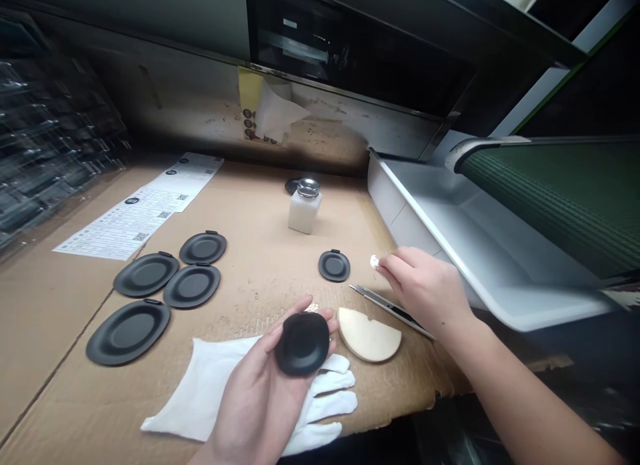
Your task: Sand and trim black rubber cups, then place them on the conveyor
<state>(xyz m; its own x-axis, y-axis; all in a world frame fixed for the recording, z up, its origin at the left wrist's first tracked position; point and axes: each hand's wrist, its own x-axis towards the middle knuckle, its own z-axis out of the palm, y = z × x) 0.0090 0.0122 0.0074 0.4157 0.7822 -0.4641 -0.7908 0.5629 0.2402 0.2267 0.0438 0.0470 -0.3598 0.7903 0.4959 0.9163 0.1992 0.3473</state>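
A: Where is the black disc (pixel 303 343)?
B: Low middle, cupped in the left hand (pixel 260 391). The right hand (pixel 425 288) pinches a white wad (pixel 375 261).
A: And the rest?
B: The other discs (pixel 192 286) lie on the bench (pixel 250 211), mostly left.

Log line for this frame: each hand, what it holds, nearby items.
left hand: holds black disc | right hand: pinches small white wad | nearby: white glove, cutter, dispenser bottle
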